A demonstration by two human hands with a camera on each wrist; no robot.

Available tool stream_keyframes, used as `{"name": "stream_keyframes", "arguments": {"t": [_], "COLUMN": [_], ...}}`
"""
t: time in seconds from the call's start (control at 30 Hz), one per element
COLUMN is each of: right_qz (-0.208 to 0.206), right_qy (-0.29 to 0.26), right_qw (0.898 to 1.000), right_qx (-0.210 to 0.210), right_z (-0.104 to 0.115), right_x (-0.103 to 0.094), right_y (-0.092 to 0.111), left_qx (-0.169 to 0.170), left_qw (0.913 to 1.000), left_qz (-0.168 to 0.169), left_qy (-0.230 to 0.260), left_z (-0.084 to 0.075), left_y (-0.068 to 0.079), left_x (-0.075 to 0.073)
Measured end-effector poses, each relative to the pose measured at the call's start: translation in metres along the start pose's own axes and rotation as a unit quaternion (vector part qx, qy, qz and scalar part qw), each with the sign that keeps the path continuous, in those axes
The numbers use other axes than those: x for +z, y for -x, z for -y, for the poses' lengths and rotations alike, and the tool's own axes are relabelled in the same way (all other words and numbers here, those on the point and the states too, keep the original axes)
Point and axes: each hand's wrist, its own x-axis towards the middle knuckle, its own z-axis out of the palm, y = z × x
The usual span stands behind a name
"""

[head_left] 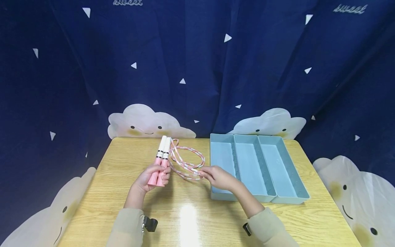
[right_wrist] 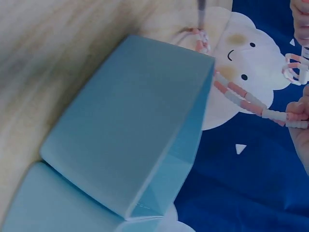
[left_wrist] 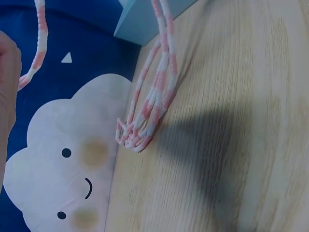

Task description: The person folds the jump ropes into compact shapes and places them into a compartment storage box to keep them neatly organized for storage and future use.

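Note:
Two pink-and-white handles of a jump rope lie side by side in my left hand (head_left: pixel 156 175), which grips them near their pink ends. The beaded jump rope (head_left: pixel 189 164), pink and white, runs in loops from the handles toward the right. My right hand (head_left: pixel 218 177) pinches a bundle of its strands beside the left wall of the blue bin. In the left wrist view, the rope's strands (left_wrist: pixel 153 96) gather and hang over the wooden surface. In the right wrist view, beaded strands (right_wrist: pixel 251 104) pass into the pinching fingers of my right hand (right_wrist: pixel 301 130).
A light blue bin (head_left: pixel 258 198) with three long compartments stands on the right half of the wooden table (head_left: pixel 108 192). Behind the table hangs a dark blue curtain (head_left: pixel 191 61) with white triangles and smiling clouds. A dark wrist device (head_left: pixel 150 224) sits at my left cuff.

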Motion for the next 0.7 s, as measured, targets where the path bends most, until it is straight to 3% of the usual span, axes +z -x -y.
{"name": "stream_keyframes", "arguments": {"t": [0.23, 0.57, 0.7], "right_qz": [0.018, 0.04, 0.043], "right_qy": [0.071, 0.131, 0.151], "right_qw": [0.997, 0.989, 0.986], "right_qx": [-0.031, -0.051, -0.054], "right_z": [0.007, 0.021, 0.026], "right_x": [-0.009, -0.018, -0.021], "right_y": [-0.005, -0.013, -0.018], "left_qx": [-0.037, -0.089, -0.102], "left_qw": [0.9981, 0.994, 0.99], "left_qz": [-0.046, -0.037, -0.056], "left_qy": [-0.014, -0.053, -0.079], "left_z": [0.001, 0.0, 0.0], "left_y": [0.001, -0.002, -0.003], "left_x": [0.0, 0.008, 0.011]}}
